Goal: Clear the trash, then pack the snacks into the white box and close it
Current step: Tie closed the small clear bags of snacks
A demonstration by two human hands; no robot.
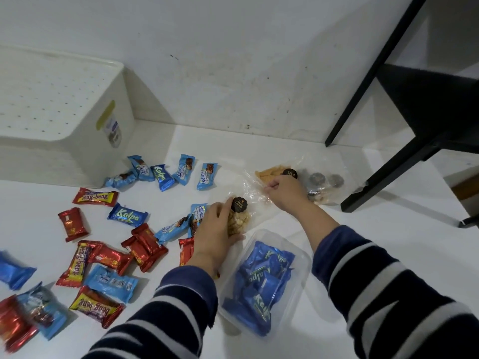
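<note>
My left hand (216, 229) grips a clear bag of pale nuts (237, 222) with a black round label, on the white floor. Farther right, my right hand (282, 191) pinches the clear plastic of a bag of yellow chips (269, 173). Behind it lies a third clear bag with dark round cookies (324, 181). The white box (59, 110) stands at the back left against the wall, its perforated lid on. Several wrapped snacks lie loose on the floor: Kalpa bars (128, 215), Beng-beng bars (96, 197) and red wafers (74, 224).
A clear plastic tub (264, 286) holding several blue Kalpa packs sits between my forearms. Black table legs (404, 161) stand at the right. The white wall (233, 73) closes the back.
</note>
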